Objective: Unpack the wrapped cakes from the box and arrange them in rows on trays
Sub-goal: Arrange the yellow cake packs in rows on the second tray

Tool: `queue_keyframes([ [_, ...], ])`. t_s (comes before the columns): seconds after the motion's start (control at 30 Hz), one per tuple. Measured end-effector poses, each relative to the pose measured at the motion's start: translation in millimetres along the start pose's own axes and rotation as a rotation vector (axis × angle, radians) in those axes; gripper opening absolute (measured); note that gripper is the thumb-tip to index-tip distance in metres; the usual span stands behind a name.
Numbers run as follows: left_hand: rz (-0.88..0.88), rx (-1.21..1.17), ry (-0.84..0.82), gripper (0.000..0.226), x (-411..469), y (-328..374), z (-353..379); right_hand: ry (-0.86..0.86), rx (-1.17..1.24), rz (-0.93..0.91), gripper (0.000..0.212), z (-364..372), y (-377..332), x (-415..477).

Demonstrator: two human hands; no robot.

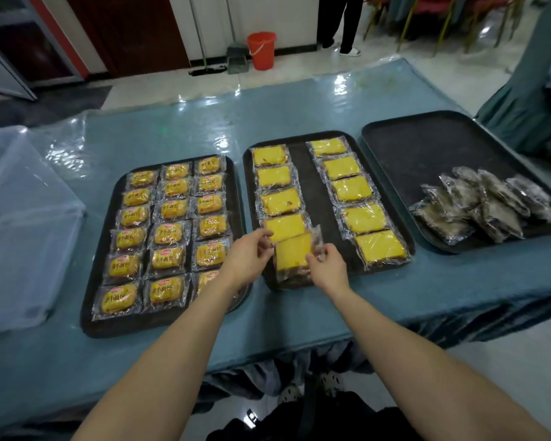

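hands (248, 259) (326, 265) gripping wrapped cake (293, 254), mid tray (315, 198).

Teal cloth over the bench (178, 132), sheathed in clear, glossy, wrinkled plastic sheeting with bright glare. Dark, matt, finely grained surface, seemingly plastic, on the left tray (115, 327), middle tray (309, 192) and right tray (427, 148). Clear, shiny, crinkled film round the yellow sponge cakes (350, 187) at centre and the nearest sponge cake (293, 253). Printed glossy film on the small buns (169, 233) at left, clear film over the dark cakes (484, 205) at right. Milky translucent plastic cover (23, 218) at far left. Smooth red plastic bucket (261, 49) at top. Polished, reflective floor (522, 361) at lower right.
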State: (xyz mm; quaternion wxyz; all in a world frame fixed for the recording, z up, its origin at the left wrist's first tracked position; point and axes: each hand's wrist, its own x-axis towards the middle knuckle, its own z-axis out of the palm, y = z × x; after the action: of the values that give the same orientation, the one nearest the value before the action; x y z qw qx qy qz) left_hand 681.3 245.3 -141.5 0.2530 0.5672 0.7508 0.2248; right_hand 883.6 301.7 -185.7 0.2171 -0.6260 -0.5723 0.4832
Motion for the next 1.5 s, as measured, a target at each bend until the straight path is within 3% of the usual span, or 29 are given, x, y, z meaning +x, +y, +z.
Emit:
queue_keyframes([
  [0.1, -0.032, 0.158, -0.127, 0.053, -10, -19, 22, -0.059, -0.170, 0.098, 0.014, -8, 26, 15],
  [0.23, -0.049, 0.234, -0.271, 0.068, -16, -35, 49, -0.030, -0.424, -0.004, 0.037, -15, 35, 18],
  [0.43, -0.100, 0.192, -0.214, 0.073, -10, -34, 70, -0.125, -0.664, -0.192, 0.055, -10, 40, 28],
  [0.6, -0.117, 0.285, -0.119, 0.056, -5, -33, 72, -0.145, -0.655, -0.211, 0.060, -7, 37, 43],
  [0.97, -0.143, 0.295, -0.024, 0.048, -2, -33, 80, -0.181, -0.597, -0.234, 0.062, -7, 38, 53],
  [1.2, -0.096, 0.288, -0.082, 0.052, 0, -35, 65, -0.129, -0.650, -0.211, 0.063, -15, 28, 50],
  [1.33, -0.094, 0.231, -0.014, 0.045, 7, -37, 55, -0.087, -0.674, -0.229, 0.060, -21, 21, 51],
  [1.5, -0.156, 0.294, -0.070, 0.064, 33, -34, 53, -0.093, -0.632, -0.260, 0.065, -33, 14, 53],
])
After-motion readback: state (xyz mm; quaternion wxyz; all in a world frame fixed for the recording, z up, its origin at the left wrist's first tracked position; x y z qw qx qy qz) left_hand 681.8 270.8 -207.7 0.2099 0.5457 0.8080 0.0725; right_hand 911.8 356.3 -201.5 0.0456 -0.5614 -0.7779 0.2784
